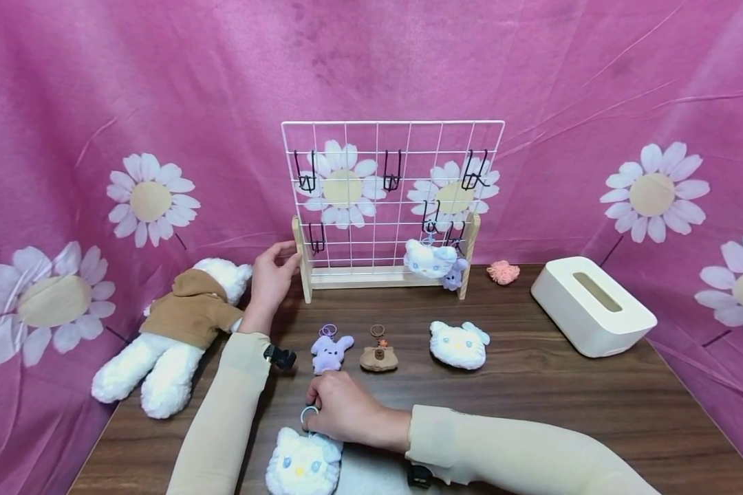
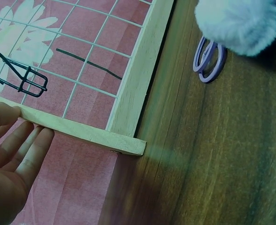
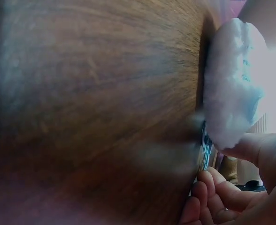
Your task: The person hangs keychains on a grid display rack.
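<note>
My left hand [image 1: 272, 278] grips the wooden side post [image 2: 81, 131] of a white wire grid rack [image 1: 347, 196], its fingertips at the post's outer edge. At the near side of the table, my right hand [image 1: 349, 412] pinches the key ring [image 1: 309, 416] of a white cat-face plush keychain [image 1: 302, 464]. In the right wrist view, that plush [image 3: 232, 84] stands out above the fingers [image 3: 225, 190]. Just beyond the right hand lie a purple plush keychain [image 1: 328, 353] and a brown plush keychain [image 1: 379, 357]. Another white cat-face plush [image 1: 461, 345] lies to their right.
Several black hooks [image 1: 392, 172] sit on the grid. A white cat-face plush [image 1: 429, 260] and a purple plush [image 1: 453, 276] hang at its lower right. A plush bear [image 1: 188, 313] lies left, a white tissue box [image 1: 594, 306] stands right, with a pink fluffy item [image 1: 503, 272] near the rack.
</note>
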Tool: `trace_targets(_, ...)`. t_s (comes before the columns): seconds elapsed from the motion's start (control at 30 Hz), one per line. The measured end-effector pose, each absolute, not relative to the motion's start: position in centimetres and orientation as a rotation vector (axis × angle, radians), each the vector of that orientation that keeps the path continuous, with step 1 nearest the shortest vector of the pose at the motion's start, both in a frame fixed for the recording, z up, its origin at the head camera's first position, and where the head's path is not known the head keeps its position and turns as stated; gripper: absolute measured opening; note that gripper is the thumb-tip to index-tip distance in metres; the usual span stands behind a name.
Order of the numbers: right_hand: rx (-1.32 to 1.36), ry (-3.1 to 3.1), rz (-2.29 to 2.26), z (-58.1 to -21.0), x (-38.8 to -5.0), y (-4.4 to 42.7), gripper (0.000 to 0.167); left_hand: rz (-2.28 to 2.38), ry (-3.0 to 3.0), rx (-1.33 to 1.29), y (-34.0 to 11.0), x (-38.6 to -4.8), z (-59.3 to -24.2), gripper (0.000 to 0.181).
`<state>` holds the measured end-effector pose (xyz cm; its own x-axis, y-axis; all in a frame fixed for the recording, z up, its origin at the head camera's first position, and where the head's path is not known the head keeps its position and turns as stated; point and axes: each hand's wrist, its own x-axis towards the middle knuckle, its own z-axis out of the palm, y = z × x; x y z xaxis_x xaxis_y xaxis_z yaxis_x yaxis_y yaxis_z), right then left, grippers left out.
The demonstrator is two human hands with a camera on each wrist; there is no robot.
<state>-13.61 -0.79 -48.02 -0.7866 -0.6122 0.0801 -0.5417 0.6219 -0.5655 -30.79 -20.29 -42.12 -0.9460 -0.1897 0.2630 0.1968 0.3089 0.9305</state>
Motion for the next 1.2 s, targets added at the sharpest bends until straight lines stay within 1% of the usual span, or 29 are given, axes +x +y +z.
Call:
trace_targets(0.13, -0.916, 2.719, -0.835, -46.1, -12.9, -0.8, 0.015, -1.692, -2.249, -0.009, -20.3, -30.8, -42.2, 0.035)
trace_targets(0.37, -0.940, 2.733, -0.776, -48.9, -14.0, -1.3, 0.016, -1.691, -2.243, -0.012, -20.3, -30.8, -42.2, 0.035)
trace_targets(0.5, -0.933, 2.727, -0.738, -46.9, -13.3, -1.2, 0.016, -1.696, -2.238, -0.015, -20.3, -30.8, -42.3, 0.035)
trace_targets(0.6, -0.907, 2.711, -0.741, -45.4, -12.8, -1.1, 0.019, -1.705, -2.228, -0.021, -20.3, -30.8, -42.3, 0.034)
trace_targets(0.67, -0.912, 2.708, -0.753, -46.0, -13.0, -1.1, 0.021, -1.707, -2.223, -0.024, -20.3, -30.8, -42.3, 0.034)
trace_targets(0.73, -0.936, 2.707, -0.783, -47.6, -13.6, -1.1, 0.022, -1.702, -2.225, -0.025, -20.3, -30.8, -42.3, 0.035)
trace_targets(0.83, -0.989, 2.710, -0.807, -49.6, -14.3, -1.2, 0.019, -1.703, -2.228, -0.018, -20.3, -30.8, -42.3, 0.035)
trace_targets(0.9, -1.002, 2.695, -0.829, -49.2, -14.2, -1.1, 0.017, -1.703, -2.234, -0.014, -20.3, -30.8, -42.3, 0.036)
trace_targets(1.07, -0.991, 2.633, -0.895, -45.7, -13.2, -0.7, 0.015, -1.698, -2.240, -0.010, -20.4, -30.8, -42.3, 0.035)
trace_targets(1.2, -1.040, 2.632, -0.948, -47.3, -13.7, -0.6, 0.013, -1.690, -2.241, -0.011, -20.4, -30.8, -42.3, 0.034)
